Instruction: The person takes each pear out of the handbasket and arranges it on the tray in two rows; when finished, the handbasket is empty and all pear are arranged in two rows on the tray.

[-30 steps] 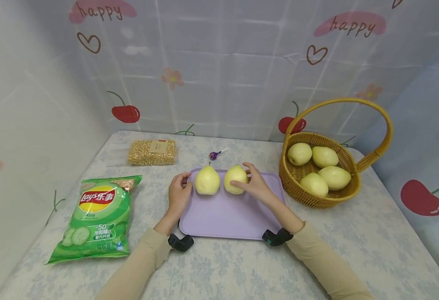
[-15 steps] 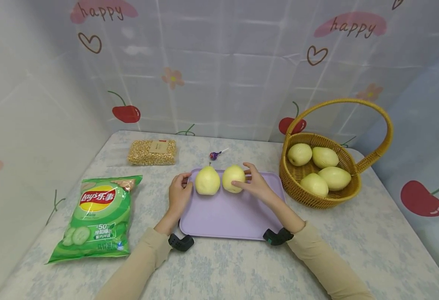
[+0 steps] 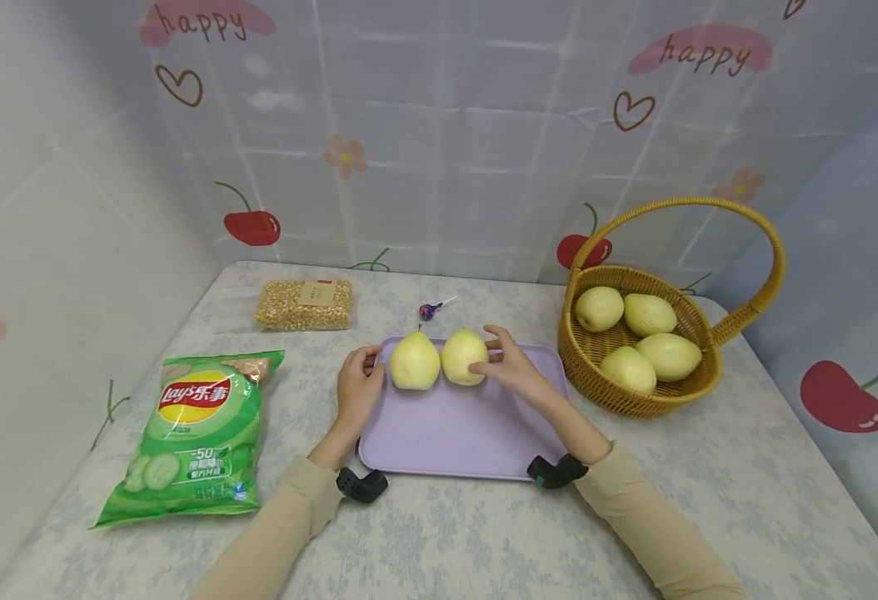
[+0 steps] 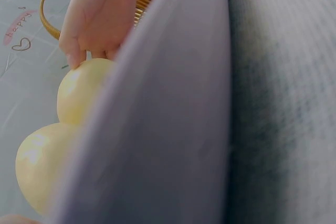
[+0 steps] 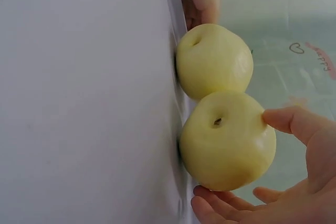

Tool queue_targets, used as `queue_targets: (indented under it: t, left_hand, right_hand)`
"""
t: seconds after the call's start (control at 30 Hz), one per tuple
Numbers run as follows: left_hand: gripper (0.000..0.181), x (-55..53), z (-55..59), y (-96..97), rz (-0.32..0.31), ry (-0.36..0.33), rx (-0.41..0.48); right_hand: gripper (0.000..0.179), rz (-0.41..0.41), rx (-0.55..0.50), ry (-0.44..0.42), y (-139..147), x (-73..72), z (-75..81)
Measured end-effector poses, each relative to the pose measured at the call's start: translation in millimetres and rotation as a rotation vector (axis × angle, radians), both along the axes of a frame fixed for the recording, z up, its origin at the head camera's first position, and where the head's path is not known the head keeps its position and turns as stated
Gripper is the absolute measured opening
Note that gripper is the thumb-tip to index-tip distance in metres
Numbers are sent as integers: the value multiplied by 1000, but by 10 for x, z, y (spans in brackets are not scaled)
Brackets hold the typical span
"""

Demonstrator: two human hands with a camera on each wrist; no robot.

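Two pale yellow pears stand side by side at the back of the lilac tray (image 3: 461, 433). My right hand (image 3: 517, 371) holds the right pear (image 3: 463, 358); in the right wrist view its thumb presses one side and its fingertips (image 5: 207, 203) meet the other. Against this pear lies the left pear (image 3: 414, 362), with its stem up. My left hand (image 3: 358, 387) grips the tray's left rim near the back corner, thumb along the edge. In the left wrist view the tray's edge (image 4: 173, 103) covers part of both pears.
A wicker basket (image 3: 570, 367) with several pears and a tall handle stands to the right of the tray. Behind the tray lies a purple-wrapped lollipop (image 3: 428, 311). On the left are a bag of corn kernels (image 3: 289, 308) and a green chip bag (image 3: 192, 442).
The right pear has shifted slightly left until it meets the other pear. My right thumb has drawn back toward its right side. The left hand and tray stay put.
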State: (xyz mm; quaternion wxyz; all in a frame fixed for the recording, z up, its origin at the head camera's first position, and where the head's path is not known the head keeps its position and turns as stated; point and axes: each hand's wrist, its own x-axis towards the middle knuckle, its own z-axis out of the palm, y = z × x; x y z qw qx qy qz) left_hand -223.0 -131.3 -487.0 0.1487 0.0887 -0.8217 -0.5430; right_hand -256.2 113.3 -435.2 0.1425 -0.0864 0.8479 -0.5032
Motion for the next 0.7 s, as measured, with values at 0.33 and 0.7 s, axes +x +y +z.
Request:
queue_targets:
  t: [0.33,0.7]
  left_hand:
    - [33,-3,-7,-1,-6,1,-3]
    - [32,1,-9,9,0,16,-4]
  right_hand:
    - [82,28,-28,3,17,37,41]
    - [78,57,-42,74,102,46,133]
